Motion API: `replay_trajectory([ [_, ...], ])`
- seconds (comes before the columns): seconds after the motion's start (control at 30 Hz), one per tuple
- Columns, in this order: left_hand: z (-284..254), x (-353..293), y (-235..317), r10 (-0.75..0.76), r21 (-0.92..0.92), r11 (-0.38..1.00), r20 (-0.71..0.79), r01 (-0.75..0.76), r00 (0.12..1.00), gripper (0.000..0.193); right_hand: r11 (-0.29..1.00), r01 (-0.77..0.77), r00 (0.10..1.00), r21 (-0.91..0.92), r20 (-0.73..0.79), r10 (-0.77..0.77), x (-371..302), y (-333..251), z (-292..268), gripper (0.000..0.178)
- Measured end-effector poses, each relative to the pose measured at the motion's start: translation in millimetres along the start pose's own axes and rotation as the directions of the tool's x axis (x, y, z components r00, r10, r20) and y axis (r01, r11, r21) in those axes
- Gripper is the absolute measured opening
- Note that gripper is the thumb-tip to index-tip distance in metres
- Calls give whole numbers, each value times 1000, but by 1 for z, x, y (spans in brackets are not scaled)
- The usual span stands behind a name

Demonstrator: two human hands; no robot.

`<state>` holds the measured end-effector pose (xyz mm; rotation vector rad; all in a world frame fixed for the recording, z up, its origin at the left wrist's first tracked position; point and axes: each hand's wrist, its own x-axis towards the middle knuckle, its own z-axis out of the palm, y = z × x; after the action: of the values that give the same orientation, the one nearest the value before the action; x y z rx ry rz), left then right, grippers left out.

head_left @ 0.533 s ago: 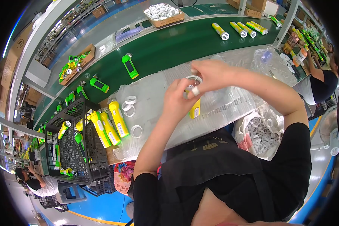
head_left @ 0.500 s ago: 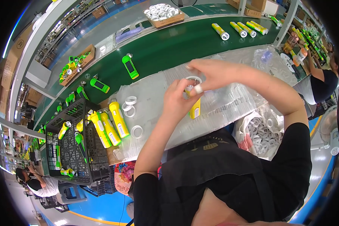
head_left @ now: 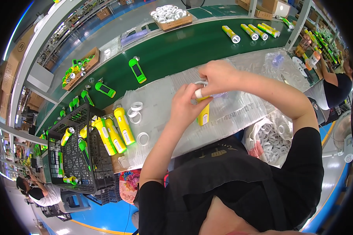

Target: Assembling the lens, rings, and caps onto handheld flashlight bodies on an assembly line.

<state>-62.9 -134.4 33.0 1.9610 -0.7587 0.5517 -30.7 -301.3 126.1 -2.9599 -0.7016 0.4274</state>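
Note:
A yellow flashlight (head_left: 203,116) is held above the grey plastic-covered bench, its head partly hidden by my fingers. My left hand (head_left: 185,102) is closed around it just below the head. My right hand (head_left: 220,77) curls over the top, its fingers pressed on a white ring (head_left: 201,83) at the flashlight's head. One finger there wears a white wrap (head_left: 199,93). On the bench to the left lie loose white rings (head_left: 143,139), two of them (head_left: 136,106) overlapping. Several yellow flashlights (head_left: 124,126) lie side by side beyond these.
A black crate (head_left: 91,150) with flashlights stands at the left. Behind the bench runs a green conveyor (head_left: 176,51) carrying green and yellow flashlights. A box of white rings (head_left: 172,23) sits at the back; a bag of rings (head_left: 271,137) is near my right elbow. A co-worker (head_left: 333,90) sits far right.
My right hand has closed in from a spread grip, its fingers now curled over the flashlight's head. Flashlights on the conveyor have shifted slightly to the right.

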Motion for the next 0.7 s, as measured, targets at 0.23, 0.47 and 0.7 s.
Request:
replay_trajectory([
  [0.23,4,-2,-2,49,-31,998,-2,-49,999,36,959,230,964,165,-177,-200,-5,5,14,55],
  [0.47,2,-8,-12,9,-179,984,-16,-12,1000,53,798,506,852,328,-331,-405,-4,20,24,43],
  [0.7,-52,-24,17,6,-518,304,840,800,542,108,648,738,595,188,-635,-493,-51,11,-5,33],
])
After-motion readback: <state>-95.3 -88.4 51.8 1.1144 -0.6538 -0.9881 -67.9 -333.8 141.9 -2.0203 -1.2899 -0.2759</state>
